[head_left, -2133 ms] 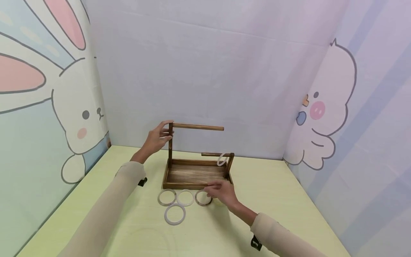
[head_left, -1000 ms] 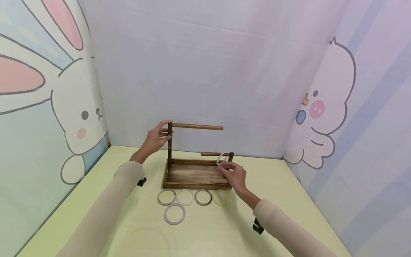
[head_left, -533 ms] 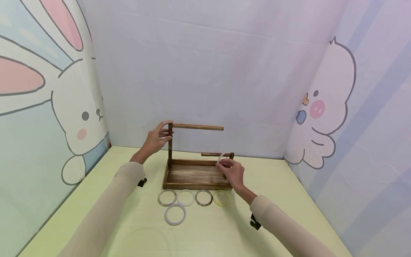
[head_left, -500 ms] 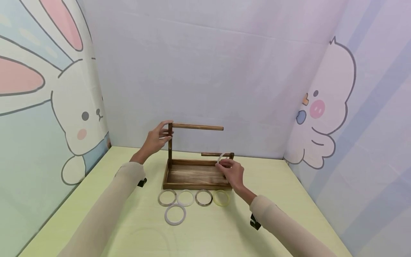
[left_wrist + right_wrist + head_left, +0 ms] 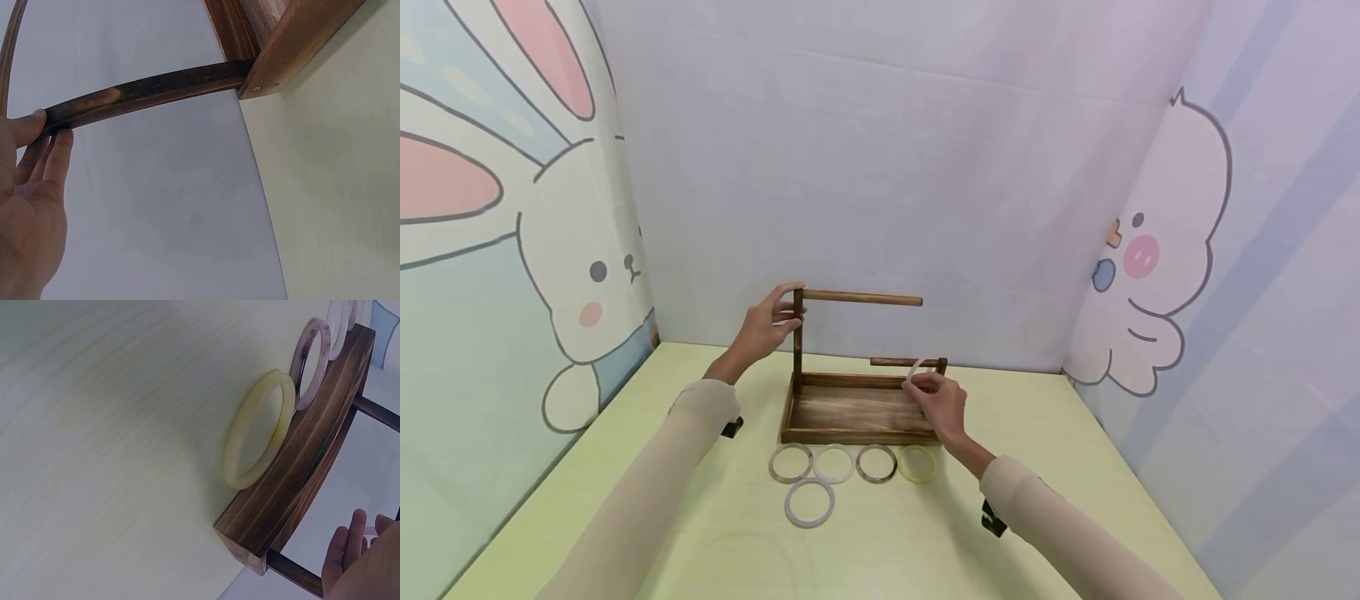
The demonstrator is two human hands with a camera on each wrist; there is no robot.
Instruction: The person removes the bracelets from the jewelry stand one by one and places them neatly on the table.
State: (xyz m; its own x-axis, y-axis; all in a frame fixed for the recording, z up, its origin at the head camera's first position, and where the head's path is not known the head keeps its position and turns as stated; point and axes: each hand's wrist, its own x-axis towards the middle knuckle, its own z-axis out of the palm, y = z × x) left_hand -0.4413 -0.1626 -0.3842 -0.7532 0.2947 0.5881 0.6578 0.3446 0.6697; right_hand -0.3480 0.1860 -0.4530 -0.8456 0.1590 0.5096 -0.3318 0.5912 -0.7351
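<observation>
A brown wooden rack stands on the table, with a tray base (image 5: 859,437), a tall post (image 5: 798,354) carrying a long upper bar (image 5: 861,297), and a shorter post with a lower bar (image 5: 889,362). My left hand (image 5: 760,330) grips the top of the tall post, thumb on one side and fingers on the other. Around the lower bar hangs a white bangle (image 5: 913,369). My right hand (image 5: 946,407) pinches its lower part between thumb and fingers, which hide much of it and most of the short post.
In front of the tray lie a yellow bangle (image 5: 917,464), a dark-streaked bangle (image 5: 876,463), a pale bangle (image 5: 834,463) and a greyish bangle (image 5: 791,463) in a row. A lavender bangle (image 5: 809,502) lies nearer me. Cloth walls (image 5: 865,167) enclose the table's back and sides.
My right hand has risen from beside the yellow bangle in front of the tray to the white bangle on the lower bar and taken hold of it. My left hand stays on the post.
</observation>
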